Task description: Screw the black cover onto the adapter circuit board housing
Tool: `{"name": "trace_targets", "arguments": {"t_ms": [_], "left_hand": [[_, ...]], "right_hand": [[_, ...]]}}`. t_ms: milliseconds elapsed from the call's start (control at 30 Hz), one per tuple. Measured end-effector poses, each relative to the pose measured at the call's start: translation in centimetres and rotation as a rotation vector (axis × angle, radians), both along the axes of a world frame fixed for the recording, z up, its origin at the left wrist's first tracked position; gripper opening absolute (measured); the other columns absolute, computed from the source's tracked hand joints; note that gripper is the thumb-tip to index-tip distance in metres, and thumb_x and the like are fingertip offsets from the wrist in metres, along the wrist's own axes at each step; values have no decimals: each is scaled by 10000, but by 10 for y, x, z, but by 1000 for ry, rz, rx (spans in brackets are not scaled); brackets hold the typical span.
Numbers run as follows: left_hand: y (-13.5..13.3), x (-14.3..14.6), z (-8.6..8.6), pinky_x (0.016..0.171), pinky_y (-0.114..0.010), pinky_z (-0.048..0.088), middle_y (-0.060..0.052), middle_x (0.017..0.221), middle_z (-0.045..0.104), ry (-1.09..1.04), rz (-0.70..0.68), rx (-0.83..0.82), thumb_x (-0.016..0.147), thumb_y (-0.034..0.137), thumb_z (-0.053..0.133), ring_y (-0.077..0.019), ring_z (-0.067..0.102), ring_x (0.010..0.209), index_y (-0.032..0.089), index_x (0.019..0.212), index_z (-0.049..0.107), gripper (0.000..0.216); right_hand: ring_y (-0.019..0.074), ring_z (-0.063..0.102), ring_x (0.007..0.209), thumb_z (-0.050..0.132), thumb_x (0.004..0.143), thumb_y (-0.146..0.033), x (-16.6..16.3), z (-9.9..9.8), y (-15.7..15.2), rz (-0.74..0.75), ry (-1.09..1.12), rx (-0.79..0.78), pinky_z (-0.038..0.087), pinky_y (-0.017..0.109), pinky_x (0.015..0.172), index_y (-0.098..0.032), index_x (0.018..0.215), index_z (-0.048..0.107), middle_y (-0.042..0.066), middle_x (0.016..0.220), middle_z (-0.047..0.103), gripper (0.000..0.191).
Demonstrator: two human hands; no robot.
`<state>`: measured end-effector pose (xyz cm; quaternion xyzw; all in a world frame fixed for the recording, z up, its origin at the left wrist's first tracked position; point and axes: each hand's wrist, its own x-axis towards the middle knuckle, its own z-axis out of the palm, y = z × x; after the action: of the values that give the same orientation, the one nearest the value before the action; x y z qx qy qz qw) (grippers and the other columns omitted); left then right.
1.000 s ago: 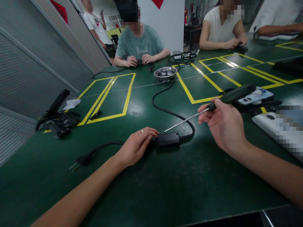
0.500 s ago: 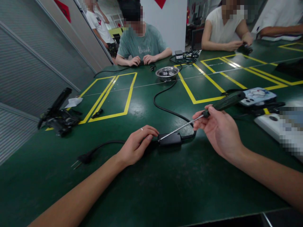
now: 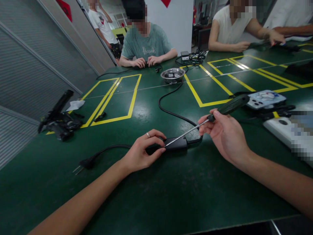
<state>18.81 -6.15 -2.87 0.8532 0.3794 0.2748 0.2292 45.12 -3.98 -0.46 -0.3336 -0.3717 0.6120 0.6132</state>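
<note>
A black power adapter [image 3: 177, 144] lies on the green table, a cord leaving each end. My right hand [image 3: 226, 137] is closed around the dark handle of a screwdriver [image 3: 188, 132], held at a slant. Its metal shaft runs down to the left, and the tip meets the adapter's left end. Right at that tip, the thumb and index finger of my left hand [image 3: 143, 150] come together in a pinch; whatever is between them is too small to make out. The left cord passes under this hand and ends in a two-pin plug [image 3: 86, 163].
Beyond the adapter stands a metal bowl [image 3: 172, 75] holding small parts. Black gear [image 3: 61, 120] lies at left. A phone [image 3: 266, 99] and a white device [image 3: 281, 130] are at right. Co-workers sit across the table, and tangled cables [image 3: 195, 58] lie near them.
My left thumb and index finger have closed toward the screwdriver tip, from lying along the adapter's end. The screwdriver stays nearly still. A co-worker at the right has reached out sideways.
</note>
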Motion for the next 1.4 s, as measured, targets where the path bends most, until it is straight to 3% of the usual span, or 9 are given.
{"name": "trace_targets", "arguments": {"t_ms": [333,567,767,967,1133,1200,1300,1400], "left_hand": [[-1,2,2,953,-377,451,-82,1185,555,4,7,-80,876,161,579,-208,556,1089,181,917,595,49],[-2,2,1,915,-390,469,-108,1210,545,2,-2,-136,845,168,595,-222,554,1071,185,1066,504,240],[-1,3,0,910,-397,486,-108,1213,560,33,6,-156,860,218,610,-223,569,1072,190,1072,508,237],[1,4,-1,927,-404,493,-105,1206,583,39,14,-159,862,261,629,-223,583,1083,193,1077,536,244],[1,3,0,929,-404,489,-97,1214,586,51,23,-183,852,272,653,-219,584,1087,196,1086,541,270],[2,3,0,917,-404,493,-99,1207,591,44,25,-183,850,283,659,-221,588,1078,195,1082,543,274],[2,3,-1,901,-402,499,-97,1196,598,42,28,-180,850,294,660,-218,594,1054,195,1075,547,270],[2,3,-1,902,-401,500,-96,1200,597,38,28,-183,850,289,659,-216,596,1053,196,1075,549,267]], "right_hand": [[138,622,577,549,894,-272,4,0,3,-36,5,13,526,288,551,-192,885,551,31,754,684,80],[133,620,577,532,906,-300,5,1,3,-48,-37,42,522,287,557,-208,884,544,17,764,674,96],[141,639,610,520,926,-306,4,-1,0,3,-66,126,529,308,585,-241,969,537,4,801,682,80],[149,657,633,609,890,-316,4,5,-9,31,-199,246,553,337,609,-258,989,575,5,846,708,119],[150,647,615,663,857,-315,7,10,-10,-57,-449,333,543,314,590,-249,822,628,10,784,705,83],[157,655,667,638,874,-329,7,6,-10,-80,-435,333,549,325,623,-269,918,623,6,859,708,75],[176,661,781,568,907,-334,7,1,-9,-19,-312,335,551,382,737,-297,1158,575,20,1029,695,254],[188,651,847,560,902,-316,6,2,-10,34,-265,354,533,400,805,-276,1164,613,37,1070,684,270]]}}
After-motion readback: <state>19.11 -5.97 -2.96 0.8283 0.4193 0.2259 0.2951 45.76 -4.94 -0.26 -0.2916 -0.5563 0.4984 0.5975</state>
